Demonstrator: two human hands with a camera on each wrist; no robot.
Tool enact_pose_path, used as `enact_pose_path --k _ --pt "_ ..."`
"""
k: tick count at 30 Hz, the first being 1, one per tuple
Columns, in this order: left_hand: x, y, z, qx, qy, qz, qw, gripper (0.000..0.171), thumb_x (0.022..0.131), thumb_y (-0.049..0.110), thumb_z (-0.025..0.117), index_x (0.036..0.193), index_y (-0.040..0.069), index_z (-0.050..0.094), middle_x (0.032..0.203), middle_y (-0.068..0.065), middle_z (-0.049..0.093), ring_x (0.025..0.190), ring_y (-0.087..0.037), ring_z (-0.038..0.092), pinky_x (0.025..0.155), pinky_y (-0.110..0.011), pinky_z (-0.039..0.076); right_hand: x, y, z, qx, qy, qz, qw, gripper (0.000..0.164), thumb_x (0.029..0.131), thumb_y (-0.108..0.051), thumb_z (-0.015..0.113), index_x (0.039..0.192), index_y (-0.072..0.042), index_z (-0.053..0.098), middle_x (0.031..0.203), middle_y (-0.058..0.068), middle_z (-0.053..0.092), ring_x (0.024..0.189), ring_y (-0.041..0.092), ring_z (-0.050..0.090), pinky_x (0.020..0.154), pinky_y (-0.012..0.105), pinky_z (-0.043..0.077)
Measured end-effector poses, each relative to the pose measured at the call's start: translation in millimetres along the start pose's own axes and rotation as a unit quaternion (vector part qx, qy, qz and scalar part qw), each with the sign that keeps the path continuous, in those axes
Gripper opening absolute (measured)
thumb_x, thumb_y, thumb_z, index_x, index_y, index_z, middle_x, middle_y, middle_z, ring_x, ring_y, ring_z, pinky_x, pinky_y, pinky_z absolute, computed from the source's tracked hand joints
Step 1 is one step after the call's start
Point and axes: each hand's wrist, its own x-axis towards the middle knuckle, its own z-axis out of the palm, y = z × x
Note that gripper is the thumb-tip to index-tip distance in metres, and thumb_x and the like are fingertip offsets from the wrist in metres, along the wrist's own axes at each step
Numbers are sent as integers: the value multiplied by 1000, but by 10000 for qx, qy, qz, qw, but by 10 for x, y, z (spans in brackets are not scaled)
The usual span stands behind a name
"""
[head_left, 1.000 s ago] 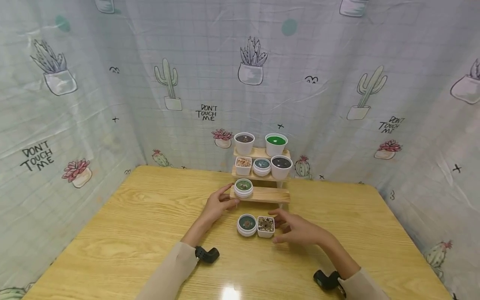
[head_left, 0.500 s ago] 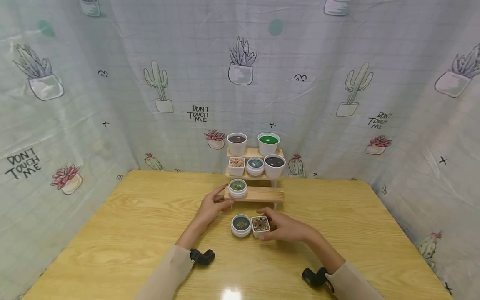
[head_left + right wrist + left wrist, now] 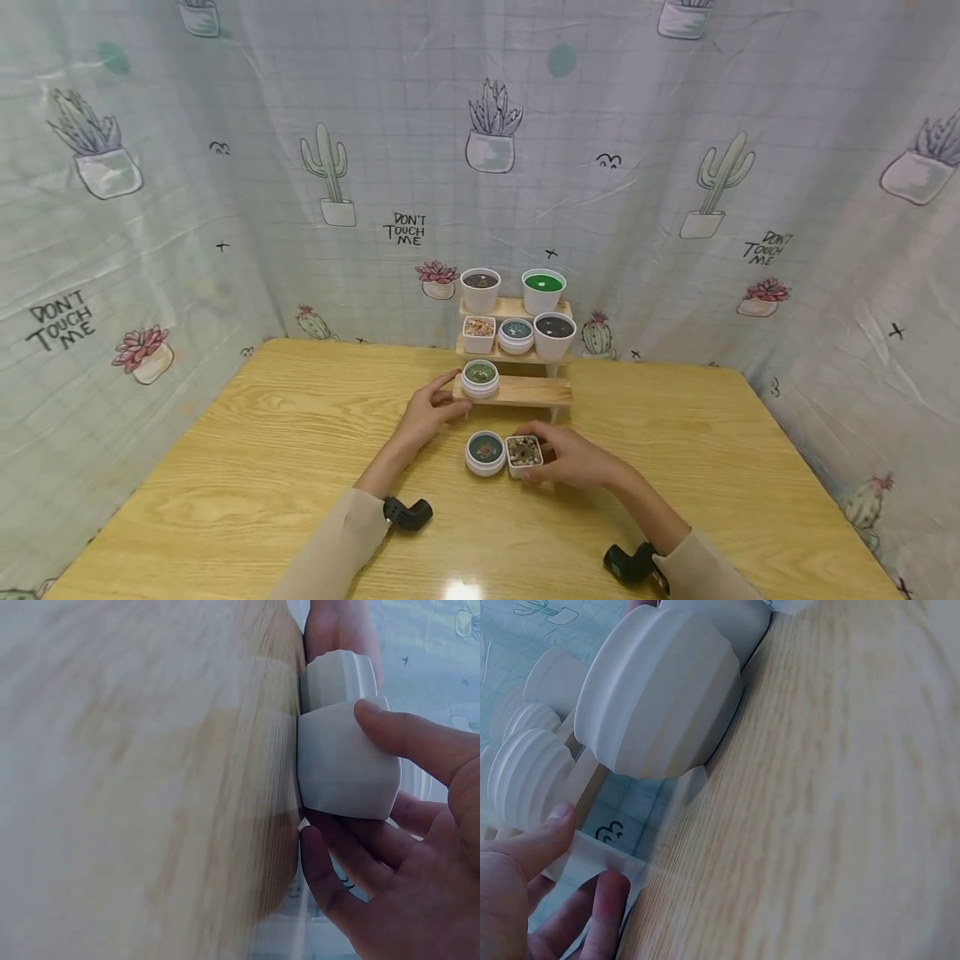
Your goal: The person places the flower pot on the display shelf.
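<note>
A small square white pot (image 3: 524, 452) filled with pebbles stands on the table, and my right hand (image 3: 576, 458) grips it from the right. In the right wrist view my thumb lies on the near side of the square pot (image 3: 346, 761), the fingers on its far side. Left of it sits a round ribbed white pot (image 3: 486, 451) with a dark green top. My left hand (image 3: 422, 419) holds the left end of the lowest plank of a stepped wooden stand (image 3: 534, 389). The left wrist view has the thumb against the plank, fingers by the clear support (image 3: 604, 855).
On the lowest step is a green-topped round pot (image 3: 480, 379). The middle step bears a square pot (image 3: 478, 335), a blue-topped round pot (image 3: 516, 337) and a dark-filled cup (image 3: 554, 336). Two cups, one green-filled (image 3: 543, 292), stand on top. A printed curtain (image 3: 600, 200) hangs behind.
My right hand has moved left and taken hold of the square pebble pot, which stays on the table. The left hand keeps its place at the stand. The head view has shifted slightly.
</note>
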Motion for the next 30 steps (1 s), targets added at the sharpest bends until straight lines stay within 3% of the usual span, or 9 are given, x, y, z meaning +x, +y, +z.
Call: enact_pose_path --k 14,23,30 --pt "-55 -51 17 -33 88 -84 9999 71 90 29 82 154 26 51 121 -9 75 108 -19 71 96 -40 56 -36 29 33 -94 123 -121 9998 51 89 -26 82 132 -8 62 121 8 69 107 17 63 88 29 56" --pt "-43 -35 5 -3 8 -23 10000 72 92 27 80 157 23 47 114 -11 77 99 -14 72 92 -35 56 -25 23 26 13 144 -33 9999 50 89 -29 82 132 -10 63 121 5 68 108 18 63 91 31 56" --pt "-23 9 -15 105 49 -24 9999 72 91 31 81 156 25 48 121 -13 75 112 -21 70 97 -38 55 11 14 -14 24 147 -33 9999 50 90 -30 82 132 -11 64 119 4 68 107 14 61 90 30 56"
